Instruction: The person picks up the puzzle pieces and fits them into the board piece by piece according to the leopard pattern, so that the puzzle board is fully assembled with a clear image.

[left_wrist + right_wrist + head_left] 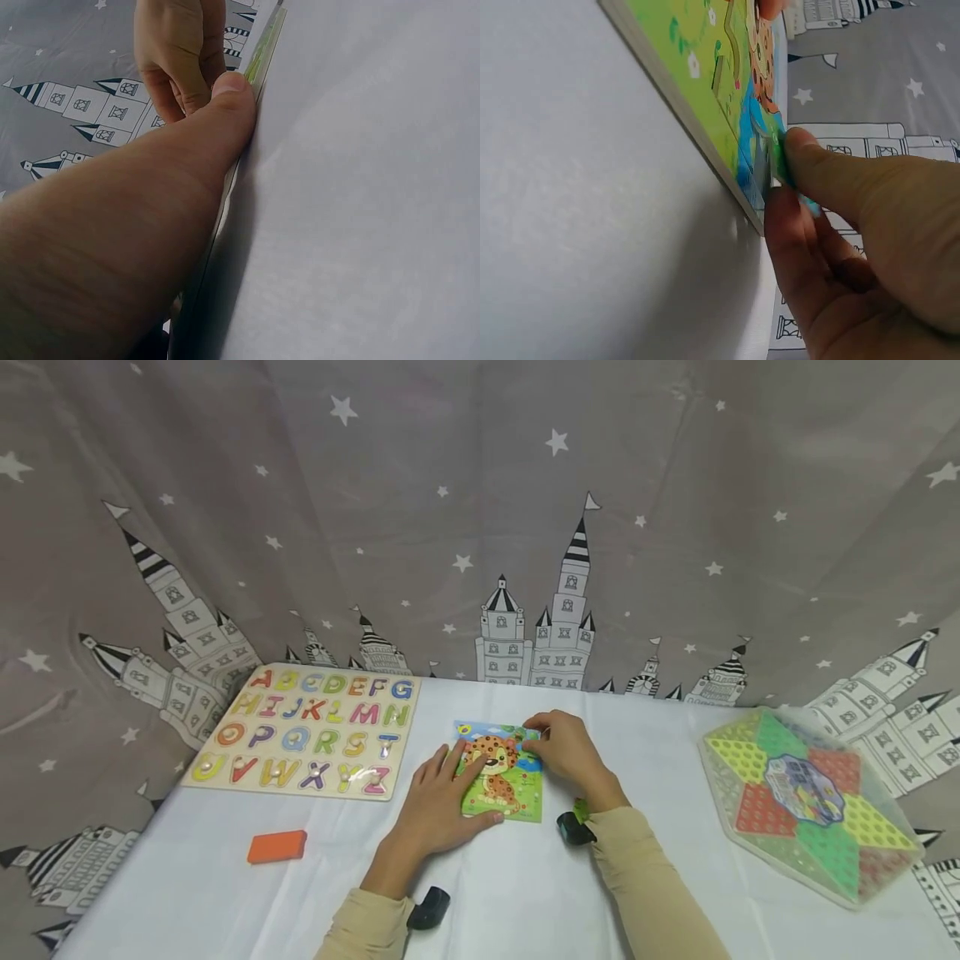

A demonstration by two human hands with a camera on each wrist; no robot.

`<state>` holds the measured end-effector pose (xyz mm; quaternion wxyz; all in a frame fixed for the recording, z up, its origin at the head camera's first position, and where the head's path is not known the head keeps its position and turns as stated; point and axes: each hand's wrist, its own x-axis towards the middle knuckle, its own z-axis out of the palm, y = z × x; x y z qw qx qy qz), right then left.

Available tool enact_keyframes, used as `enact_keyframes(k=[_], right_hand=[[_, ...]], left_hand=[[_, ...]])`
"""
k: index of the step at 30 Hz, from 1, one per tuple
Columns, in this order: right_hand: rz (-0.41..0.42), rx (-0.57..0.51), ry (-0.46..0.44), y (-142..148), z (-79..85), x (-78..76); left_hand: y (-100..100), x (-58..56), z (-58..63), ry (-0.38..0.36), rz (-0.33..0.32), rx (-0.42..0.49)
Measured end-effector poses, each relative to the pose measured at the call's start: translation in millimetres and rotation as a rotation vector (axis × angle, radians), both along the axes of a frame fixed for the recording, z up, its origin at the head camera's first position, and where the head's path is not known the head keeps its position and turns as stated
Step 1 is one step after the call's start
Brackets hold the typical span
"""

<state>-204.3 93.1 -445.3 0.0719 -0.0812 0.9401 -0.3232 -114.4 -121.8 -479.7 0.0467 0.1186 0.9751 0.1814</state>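
While resting on the leopard puzzle (523, 793), left hand (438, 802): fingers spread out long, not curled round anything; fingertips over the left side of the picture, thumb by the near edge.
Right hand (573, 756): at the far right corner of the puzzle; thumb and fingertips pinching a small green and blue piece (776, 154).
Piece: tipped up at the corner, not lying flat with the rest, going by the right wrist view.
Puzzle: on the white cloth (525, 902), between both hands; spotted leopard, green grass, blue sky; part of the picture hidden under the left fingers.
Step in hand: most likely working on one corner piece, either lifting out or fitting in; cannot tell which.
Next move: seems to call for a snug pinch and a gentle tilt, to match the gap if going in, or to come free if going out; also for a steady left hand, so as not to slide the puzzle.
Letter board (303, 757): off to the left, flat on the cloth, full of bright letters with little knobs; touched by neither hand.
Orange block (276, 847): on the cloth, on the near side of the letter board, well apart from both hands.
Star game box (804, 789): far over on the right, with red, yellow and green points.
Curtain (465, 485): at the back, grey, with white stars and castles.
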Motion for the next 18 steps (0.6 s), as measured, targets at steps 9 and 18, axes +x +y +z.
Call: enact_keyframes(k=[9,18], right_hand=[[0.006,0.078,-0.017,-6.6,0.0,-1.8],[0.007,0.093,-0.015,-7.9,-1.9,-2.8]], left_hand=[[0.7,0.2,1.9,0.001,0.003,-0.001],[-0.3,-0.8,1.8,0.006,0.000,0.009]])
